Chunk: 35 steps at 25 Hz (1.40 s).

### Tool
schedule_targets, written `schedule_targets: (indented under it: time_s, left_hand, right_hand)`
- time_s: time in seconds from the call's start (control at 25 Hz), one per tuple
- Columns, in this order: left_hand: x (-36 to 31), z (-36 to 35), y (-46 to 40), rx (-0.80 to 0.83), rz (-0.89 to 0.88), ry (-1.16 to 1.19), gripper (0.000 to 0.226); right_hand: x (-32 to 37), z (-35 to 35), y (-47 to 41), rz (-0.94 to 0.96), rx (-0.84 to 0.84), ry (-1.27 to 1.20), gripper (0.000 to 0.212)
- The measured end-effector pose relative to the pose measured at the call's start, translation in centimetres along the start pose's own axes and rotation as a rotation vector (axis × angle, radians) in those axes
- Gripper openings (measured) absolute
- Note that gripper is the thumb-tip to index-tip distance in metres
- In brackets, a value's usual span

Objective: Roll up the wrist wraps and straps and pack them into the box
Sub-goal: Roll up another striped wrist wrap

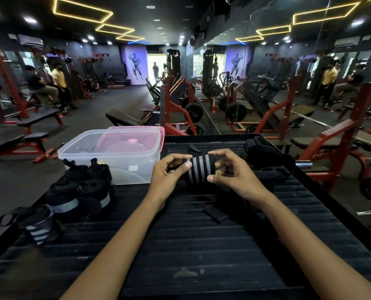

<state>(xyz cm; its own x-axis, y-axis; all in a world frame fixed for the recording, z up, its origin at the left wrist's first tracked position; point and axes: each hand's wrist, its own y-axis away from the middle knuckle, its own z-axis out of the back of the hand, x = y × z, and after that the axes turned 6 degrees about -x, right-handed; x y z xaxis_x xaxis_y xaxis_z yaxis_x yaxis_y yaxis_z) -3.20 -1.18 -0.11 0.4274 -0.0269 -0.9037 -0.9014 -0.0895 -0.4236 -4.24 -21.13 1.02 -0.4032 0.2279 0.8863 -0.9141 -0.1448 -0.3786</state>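
Observation:
A black wrist wrap with white stripes [198, 169], rolled into a cylinder, sits between both hands above the dark ribbed table [202, 245]. My left hand [169, 172] pinches its left end and my right hand [230, 172] pinches its right end; its loose tail hangs down to the table. A clear plastic box [115, 154] stands open at the back left of the table. Rolled black wraps and straps [82, 189] lie piled in front of the box, and one striped wrap [35, 224] lies at the left edge.
A pink lid [137, 131] leans behind the box. Black gloves or straps [264, 156] lie at the back right of the table. Red weight machines, benches and a mirror wall surround the table; people stand far off at the left.

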Motion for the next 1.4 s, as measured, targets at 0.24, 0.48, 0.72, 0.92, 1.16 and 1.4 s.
schedule_targets:
  time_s: [0.24,0.48,0.72,0.92,1.16,1.4]
  left_hand:
    - [-0.5,-0.3,0.7,0.160,-0.098,-0.067,0.025]
    - [-0.6,-0.5,0.9,0.020,-0.242,-0.237,0.013]
    - [0.4,-1.2,1.2,0.037,-0.323,-0.405,0.010]
    - [0.7,-0.8,1.0,0.074,-0.298,-0.402,0.011]
    - [-0.7,-0.7,1.0,0.123,-0.188,-0.232,0.026]
    - [-1.2,0.0,0.6,0.119,-0.233,-0.183,0.019]
  right_hand:
    - [0.4,-0.1,0.0,0.090,-0.084,0.021,0.021]
    - [0.6,-0.4,0.1,-0.012,0.055,-0.010,0.034]
    - [0.7,-1.7,0.8,-0.022,0.091,0.239,0.067]
    - [0.7,-2.0,1.2,0.021,0.150,0.428,0.080]
    - [1.4,-1.4,0.8,0.134,-0.094,0.211,0.036]
    - [0.9,-1.5,0.7,0.017,-0.033,0.080,0.027]
